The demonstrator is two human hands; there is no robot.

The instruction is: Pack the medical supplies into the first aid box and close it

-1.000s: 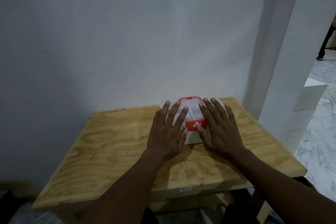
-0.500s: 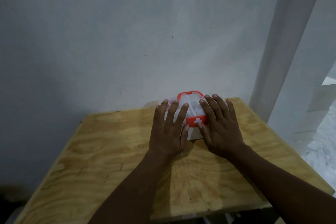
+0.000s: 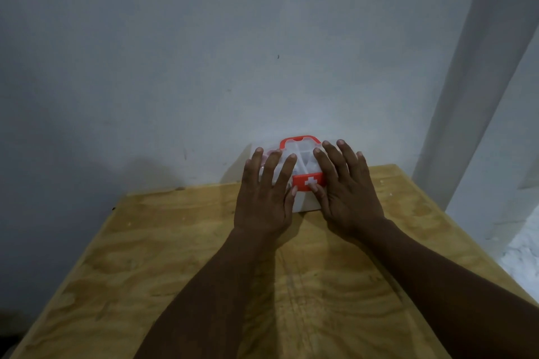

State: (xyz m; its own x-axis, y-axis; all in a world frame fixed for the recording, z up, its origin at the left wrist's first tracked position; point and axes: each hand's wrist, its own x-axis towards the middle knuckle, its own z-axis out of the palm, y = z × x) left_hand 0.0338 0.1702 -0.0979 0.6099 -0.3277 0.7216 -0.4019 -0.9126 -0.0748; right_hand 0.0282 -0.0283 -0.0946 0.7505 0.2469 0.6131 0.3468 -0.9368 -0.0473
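Note:
A small first aid box point(image 3: 303, 159) of clear and white plastic stands at the far middle of the wooden table, with a red handle on top and a red latch bearing a white cross on its front. My left hand point(image 3: 267, 195) lies flat on the left half of its lid, fingers spread. My right hand point(image 3: 345, 192) lies flat on the right half, its thumb touching the red latch. White items show faintly through the lid. Both hands cover most of the box.
The plywood table point(image 3: 180, 256) stands against a pale wall point(image 3: 204, 67). A white post point(image 3: 472, 90) rises at the right, with light floor beyond the table's right edge.
The view has tilted down and drawn closer to the table. Both hands stay flat on the box lid in nearly the same pose.

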